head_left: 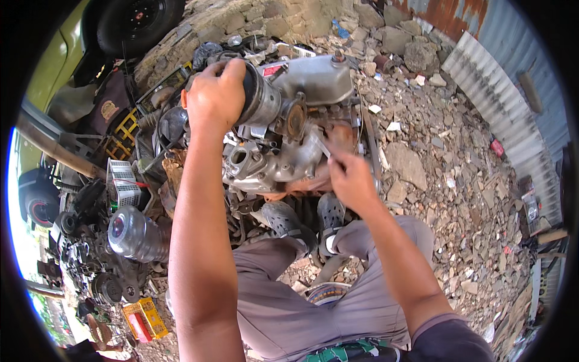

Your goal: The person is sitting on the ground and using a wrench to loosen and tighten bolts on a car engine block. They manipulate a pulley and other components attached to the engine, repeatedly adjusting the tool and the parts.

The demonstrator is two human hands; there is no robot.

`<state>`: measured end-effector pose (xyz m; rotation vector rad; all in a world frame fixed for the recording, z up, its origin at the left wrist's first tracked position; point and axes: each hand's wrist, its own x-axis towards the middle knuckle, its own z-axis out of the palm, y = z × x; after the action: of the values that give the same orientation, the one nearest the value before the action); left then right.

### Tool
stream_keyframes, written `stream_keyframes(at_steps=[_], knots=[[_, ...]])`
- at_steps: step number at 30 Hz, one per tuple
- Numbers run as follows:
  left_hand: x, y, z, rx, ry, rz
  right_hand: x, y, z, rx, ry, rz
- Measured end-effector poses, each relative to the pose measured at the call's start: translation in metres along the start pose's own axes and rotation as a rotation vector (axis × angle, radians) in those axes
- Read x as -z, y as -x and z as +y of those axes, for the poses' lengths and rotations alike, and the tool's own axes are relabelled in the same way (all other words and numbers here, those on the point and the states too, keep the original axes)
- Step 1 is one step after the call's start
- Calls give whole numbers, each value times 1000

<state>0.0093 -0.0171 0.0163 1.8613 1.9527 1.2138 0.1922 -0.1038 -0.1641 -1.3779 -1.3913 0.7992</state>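
My left hand point(216, 96) grips a dark cylindrical metal housing point(259, 99) on top of the engine, beside a valve cover point(318, 79) and a round rusty flange point(296, 117). My right hand point(348, 176) is closed on a silver tool point(324, 145), probably a wrench, smeared by motion, over the cast aluminium manifold point(283, 169). An open round port point(240, 155) on that casting lies below my left wrist. The engine block point(335, 133) is rusty brown behind the tool.
Engine parts point(108, 286), a plastic water jug point(129, 232), a white crate point(122, 184) and a yellow box point(145, 320) crowd the left; a tire point(132, 24) is at top left. My feet point(280, 220) are below the engine. Rubble ground point(422, 229) and corrugated sheets point(506, 127) are right.
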Motion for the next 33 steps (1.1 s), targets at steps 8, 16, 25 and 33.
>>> stream_keyframes(at_steps=[8, 16, 25, 33], knots=[[1, 1, 0, 12, -54, 16, -11, 14, 3, -83, 35, -125], [-3, 0, 0, 8, -13, 17, -10, -9, -26, -121, -88, -56], [-5, 0, -1, 5, 52, -1, -6, -11, -16, 3, -90, 54], [-1, -6, -4, 0, -29, 18, 4, -5, -14, -4, -31, 4]])
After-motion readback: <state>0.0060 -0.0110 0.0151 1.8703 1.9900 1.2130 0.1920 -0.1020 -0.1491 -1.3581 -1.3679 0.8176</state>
